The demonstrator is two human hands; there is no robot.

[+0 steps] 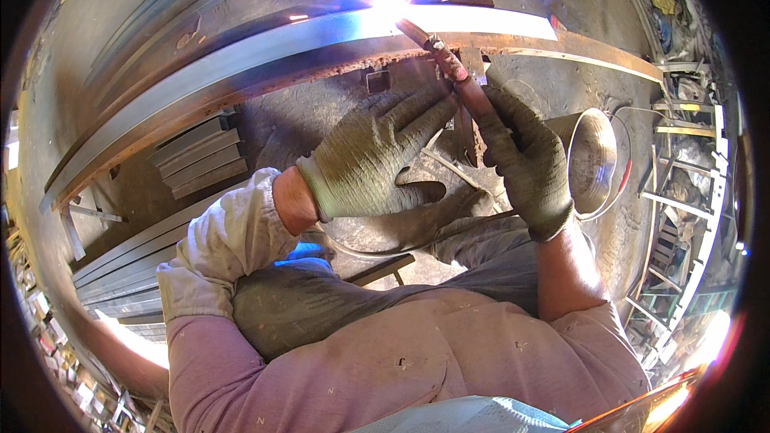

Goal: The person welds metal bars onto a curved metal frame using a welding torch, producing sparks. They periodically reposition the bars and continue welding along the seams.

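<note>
My right hand, in a grey-green work glove, is wrapped round the reddish-brown handle of a welding torch. The torch slants away to the upper left, and a white-violet arc with flying sparks glares at its tip. That glare hides the spot being welded on a long silver metal bar. Below the bar runs a rusty steel beam. My left hand, gloved alike, is stretched out with thumb and fingers apart. Its fingertips reach beside the torch handle; whether they touch it I cannot tell.
A metal bucket lies on its side at the right, near a loop of cable. Short metal channels are stacked at the left, with long metal bars nearer. A ladder-like metal frame stands at the far right.
</note>
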